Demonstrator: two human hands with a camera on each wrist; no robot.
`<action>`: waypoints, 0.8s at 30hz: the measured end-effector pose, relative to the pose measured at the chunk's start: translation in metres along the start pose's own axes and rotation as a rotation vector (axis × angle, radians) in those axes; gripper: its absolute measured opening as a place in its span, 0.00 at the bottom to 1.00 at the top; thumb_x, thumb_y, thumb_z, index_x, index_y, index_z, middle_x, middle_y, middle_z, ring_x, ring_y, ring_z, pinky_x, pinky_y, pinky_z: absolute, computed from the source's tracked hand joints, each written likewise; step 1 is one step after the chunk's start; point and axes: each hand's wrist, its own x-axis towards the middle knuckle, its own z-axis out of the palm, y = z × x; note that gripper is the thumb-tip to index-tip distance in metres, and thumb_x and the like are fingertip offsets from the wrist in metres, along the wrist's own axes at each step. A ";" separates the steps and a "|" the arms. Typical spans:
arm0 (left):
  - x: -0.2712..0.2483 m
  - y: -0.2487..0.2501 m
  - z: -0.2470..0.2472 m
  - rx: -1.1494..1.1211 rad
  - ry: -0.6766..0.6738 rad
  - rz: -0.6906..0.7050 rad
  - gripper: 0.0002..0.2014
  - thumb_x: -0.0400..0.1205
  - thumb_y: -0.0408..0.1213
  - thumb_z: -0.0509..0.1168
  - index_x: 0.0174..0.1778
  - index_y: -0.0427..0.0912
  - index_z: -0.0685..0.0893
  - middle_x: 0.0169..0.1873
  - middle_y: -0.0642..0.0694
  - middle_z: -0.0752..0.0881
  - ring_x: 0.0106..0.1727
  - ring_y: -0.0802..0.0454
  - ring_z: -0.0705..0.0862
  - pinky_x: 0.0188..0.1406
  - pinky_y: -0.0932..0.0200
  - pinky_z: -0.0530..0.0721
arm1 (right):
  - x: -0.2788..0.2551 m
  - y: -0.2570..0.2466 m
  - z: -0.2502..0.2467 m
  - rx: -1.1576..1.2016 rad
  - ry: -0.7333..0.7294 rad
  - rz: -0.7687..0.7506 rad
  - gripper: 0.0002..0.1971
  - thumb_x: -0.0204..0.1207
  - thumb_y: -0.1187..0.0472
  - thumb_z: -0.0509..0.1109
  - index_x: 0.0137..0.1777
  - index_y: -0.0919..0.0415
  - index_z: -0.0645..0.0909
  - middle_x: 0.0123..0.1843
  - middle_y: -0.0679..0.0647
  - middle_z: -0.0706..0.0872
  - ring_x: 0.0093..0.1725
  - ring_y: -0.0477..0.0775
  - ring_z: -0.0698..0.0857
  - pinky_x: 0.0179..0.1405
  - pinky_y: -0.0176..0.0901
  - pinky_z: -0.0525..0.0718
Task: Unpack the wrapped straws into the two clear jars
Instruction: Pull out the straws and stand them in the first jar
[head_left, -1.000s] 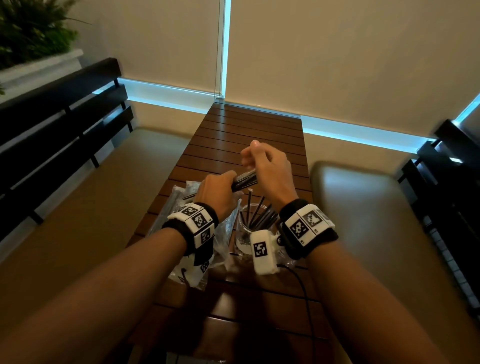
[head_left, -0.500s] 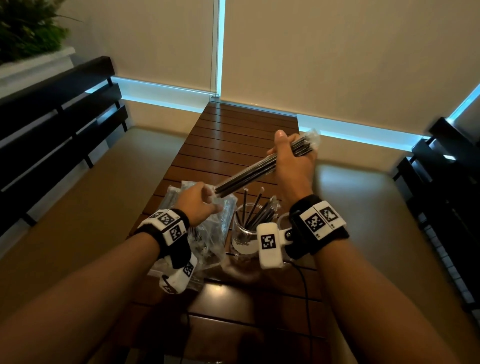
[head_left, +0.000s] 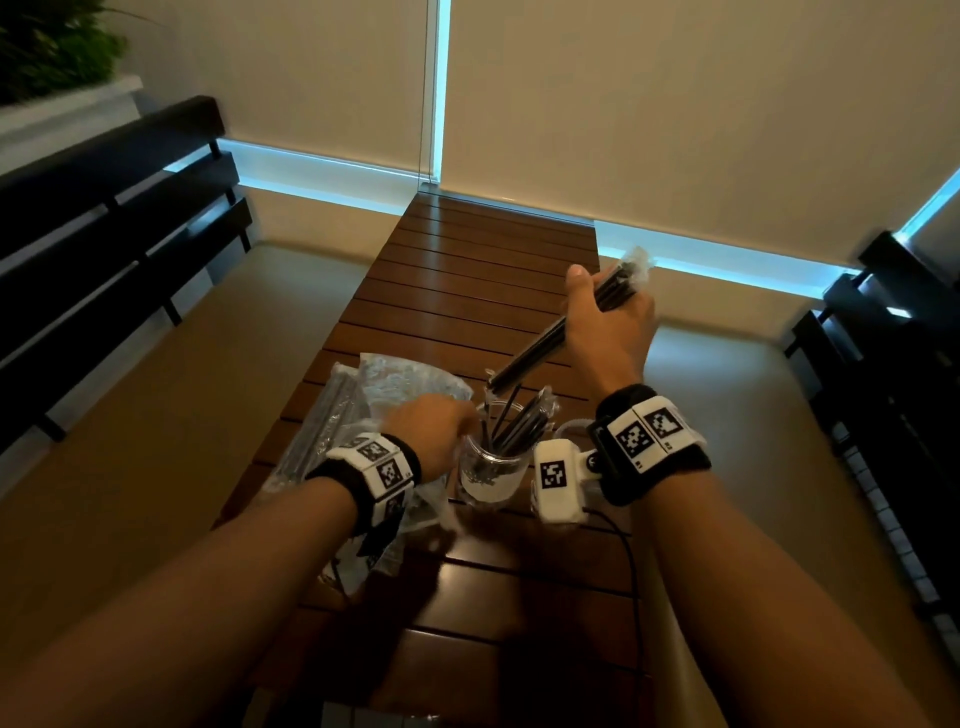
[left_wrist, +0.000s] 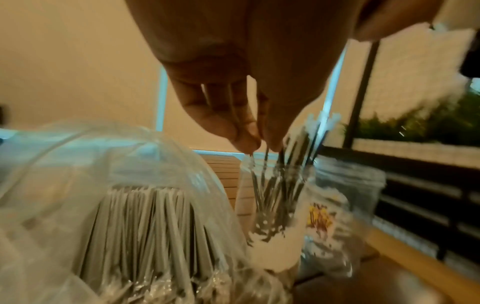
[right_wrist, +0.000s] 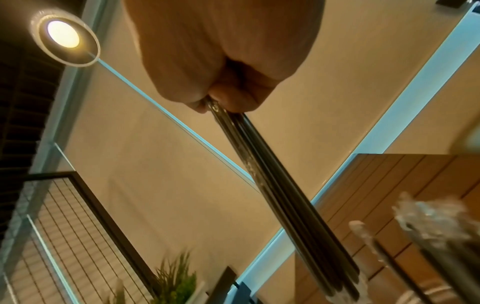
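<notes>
My right hand (head_left: 597, 306) (right_wrist: 223, 102) grips a bundle of black wrapped straws (head_left: 540, 348) (right_wrist: 285, 195), slanted down-left so its lower end hangs just above a clear jar (head_left: 488, 473) (left_wrist: 275, 216). Several wrapped straws (head_left: 514, 421) stand in that jar. My left hand (head_left: 472, 415) (left_wrist: 259, 145) reaches to the jar's mouth and pinches the top of one standing straw. The second clear jar (left_wrist: 358, 185) stands right beside the first, mostly hidden in the head view behind my right wrist camera.
A crinkled clear plastic bag of more wrapped straws (head_left: 395, 395) (left_wrist: 130, 205) lies left of the jars on the slatted wooden table (head_left: 467, 270). Cushioned benches (head_left: 156, 389) flank the table. A black cable (head_left: 628, 571) runs along the near right edge.
My left hand let go of the bundle's lower end and dropped to the straws in the jar. My right hand tipped the bundle steeper, its lower end now over the jar.
</notes>
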 end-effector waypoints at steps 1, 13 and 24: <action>-0.002 0.006 0.005 0.060 -0.049 0.078 0.12 0.83 0.42 0.65 0.63 0.54 0.81 0.54 0.50 0.82 0.50 0.48 0.84 0.48 0.53 0.84 | 0.000 0.006 0.000 -0.027 -0.016 0.008 0.15 0.80 0.52 0.71 0.33 0.56 0.78 0.31 0.48 0.83 0.30 0.42 0.82 0.31 0.22 0.77; 0.009 0.017 0.019 0.199 -0.123 0.137 0.12 0.85 0.32 0.61 0.61 0.35 0.85 0.56 0.40 0.78 0.51 0.40 0.85 0.52 0.49 0.85 | -0.045 0.084 0.021 -0.467 -0.362 0.092 0.20 0.68 0.36 0.74 0.42 0.52 0.79 0.36 0.44 0.85 0.36 0.47 0.85 0.38 0.47 0.87; 0.013 0.012 0.023 0.200 -0.116 0.200 0.13 0.86 0.31 0.59 0.63 0.35 0.83 0.55 0.39 0.79 0.50 0.41 0.84 0.49 0.51 0.85 | -0.025 0.075 0.030 -0.686 -0.509 -0.301 0.21 0.85 0.44 0.56 0.74 0.51 0.74 0.72 0.54 0.77 0.71 0.57 0.73 0.66 0.56 0.73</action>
